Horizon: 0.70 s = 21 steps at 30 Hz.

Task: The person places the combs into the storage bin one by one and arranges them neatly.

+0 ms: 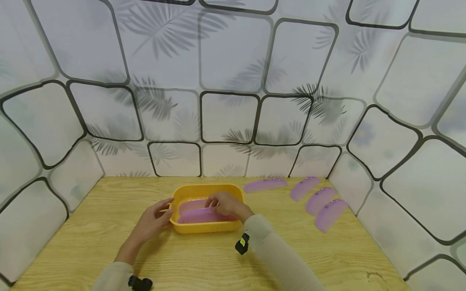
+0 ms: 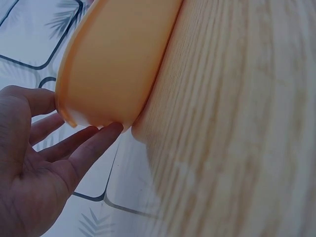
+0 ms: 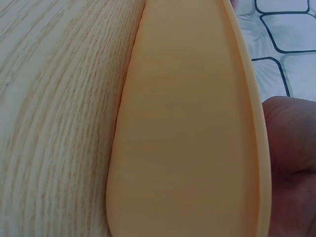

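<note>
A yellow plastic basket stands on the table with purple combs inside. The front comb lies with its teeth toward me; another comb is behind it. My right hand reaches over the basket's right side, its fingertips bent down and pinching the upper edge of the front comb. In the right wrist view the basket wall hides those fingers. My left hand touches the basket's left end with fairly straight fingers; the left wrist view shows its fingertips against the end wall.
Several purple combs lie right of the basket: one comb behind it, then a slanted row with a comb, a comb and a comb. A patterned cloth rises along the back and sides of the wooden table.
</note>
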Motion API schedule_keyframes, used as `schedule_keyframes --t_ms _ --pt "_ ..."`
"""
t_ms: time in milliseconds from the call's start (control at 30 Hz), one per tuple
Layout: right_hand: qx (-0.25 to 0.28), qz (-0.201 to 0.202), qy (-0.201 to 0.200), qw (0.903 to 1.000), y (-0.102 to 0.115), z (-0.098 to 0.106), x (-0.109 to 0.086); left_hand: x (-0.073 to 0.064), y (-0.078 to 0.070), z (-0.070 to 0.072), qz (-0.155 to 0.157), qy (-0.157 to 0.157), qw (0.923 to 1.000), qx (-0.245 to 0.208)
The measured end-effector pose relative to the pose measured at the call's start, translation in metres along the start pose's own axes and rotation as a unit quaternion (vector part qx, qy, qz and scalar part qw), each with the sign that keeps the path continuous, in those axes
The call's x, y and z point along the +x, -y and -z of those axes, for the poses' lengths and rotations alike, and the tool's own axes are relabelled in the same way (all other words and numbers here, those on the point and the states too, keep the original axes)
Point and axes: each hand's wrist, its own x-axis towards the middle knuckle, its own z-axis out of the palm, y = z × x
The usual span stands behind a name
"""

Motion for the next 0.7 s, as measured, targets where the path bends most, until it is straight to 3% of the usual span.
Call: schedule_keyframes --t_ms 167,700 --pt "-0.015 0.001 0.005 0.9999 -0.0005 -0.0007 -0.0003 0.0008 0.0009 -0.0004 -0.002 -0.003 1.0 0.002" --pt "0.011 -0.028 0.011 0.9995 -0.0035 0.0027 -0.0028 -0.0001 -0.0017 -0.0006 0.003 -0.004 1.0 0.006"
